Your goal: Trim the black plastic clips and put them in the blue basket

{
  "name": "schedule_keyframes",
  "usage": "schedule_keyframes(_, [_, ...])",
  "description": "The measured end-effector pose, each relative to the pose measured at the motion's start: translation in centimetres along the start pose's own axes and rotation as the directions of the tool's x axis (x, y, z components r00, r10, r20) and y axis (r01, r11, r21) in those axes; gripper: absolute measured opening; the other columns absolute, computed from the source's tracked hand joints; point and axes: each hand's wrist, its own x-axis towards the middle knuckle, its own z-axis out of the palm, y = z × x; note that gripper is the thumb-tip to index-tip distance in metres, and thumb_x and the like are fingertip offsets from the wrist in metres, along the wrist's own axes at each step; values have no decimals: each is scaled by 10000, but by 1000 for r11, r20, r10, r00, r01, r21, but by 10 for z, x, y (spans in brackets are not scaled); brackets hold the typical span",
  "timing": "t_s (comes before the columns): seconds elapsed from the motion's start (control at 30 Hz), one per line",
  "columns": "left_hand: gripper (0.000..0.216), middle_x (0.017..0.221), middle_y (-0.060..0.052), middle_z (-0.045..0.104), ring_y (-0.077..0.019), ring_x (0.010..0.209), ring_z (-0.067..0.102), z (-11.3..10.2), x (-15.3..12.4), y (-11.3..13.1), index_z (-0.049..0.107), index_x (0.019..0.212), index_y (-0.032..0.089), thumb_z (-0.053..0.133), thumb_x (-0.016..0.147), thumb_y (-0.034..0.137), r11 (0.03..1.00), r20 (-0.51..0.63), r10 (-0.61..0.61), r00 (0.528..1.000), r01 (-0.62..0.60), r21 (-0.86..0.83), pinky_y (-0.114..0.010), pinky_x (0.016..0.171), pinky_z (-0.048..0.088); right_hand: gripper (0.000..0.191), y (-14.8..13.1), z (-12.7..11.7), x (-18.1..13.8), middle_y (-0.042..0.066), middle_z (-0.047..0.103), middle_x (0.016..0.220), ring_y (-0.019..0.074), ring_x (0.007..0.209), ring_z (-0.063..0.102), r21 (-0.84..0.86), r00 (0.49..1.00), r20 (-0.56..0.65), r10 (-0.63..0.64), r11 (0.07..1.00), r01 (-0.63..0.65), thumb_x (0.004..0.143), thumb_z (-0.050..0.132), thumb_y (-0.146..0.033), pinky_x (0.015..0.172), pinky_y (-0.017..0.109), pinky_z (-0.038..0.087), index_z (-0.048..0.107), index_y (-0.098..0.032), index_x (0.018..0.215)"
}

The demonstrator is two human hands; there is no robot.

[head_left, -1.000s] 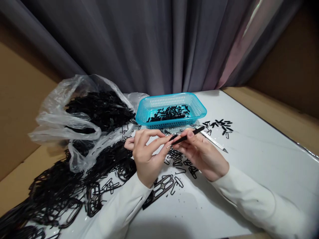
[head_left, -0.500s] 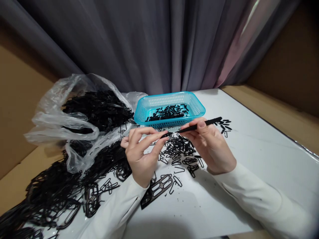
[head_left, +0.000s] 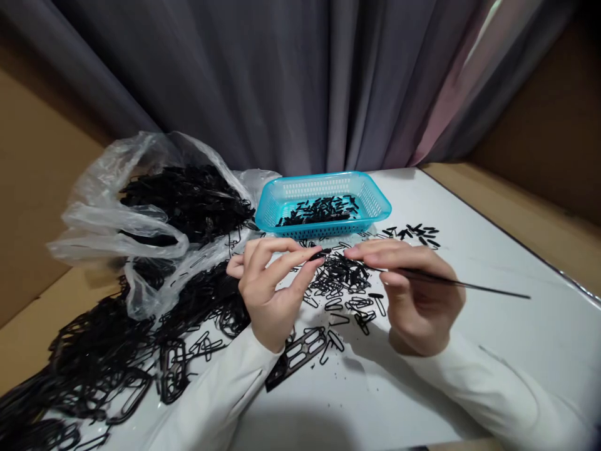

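Nearest to you, a slotted black plate is lying on the bench, partly hidden by your left sleeve. Just beyond it, your left hand is keeping the place it was holding half a second ago, its thumb and fingertips pinching a small black piece in front of the basket. Your right hand is showing the change: the thin black tool, which was pointing its tip at that piece, is now running back across the hand and sticking out to the right. Your right fingers are stretching forward, stopping just short of the piece, while the hand is carrying the tool; how firmly it is gripping, you cannot tell from here. For the work, this is probably leaving those fingertips free and your left pinch alone supporting the piece. Below and beyond your fingertips, loose black loops are lying scattered. Farther off, the blue basket is holding many short black pieces, and the grey curtain is hanging behind it.
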Motion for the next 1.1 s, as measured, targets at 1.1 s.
schedule_keyframes(1.1, [93, 811, 39, 687, -167, 800, 611, 6, -3, -2, 738, 905, 342, 719, 822, 304, 986, 58, -153, 987, 156, -59, -399, 831, 354, 156, 5, 1, -3, -30, 544, 669, 125, 623, 537, -124, 822, -36, 568, 814, -567, 976, 456, -251, 621, 291, 434, 566, -229, 869])
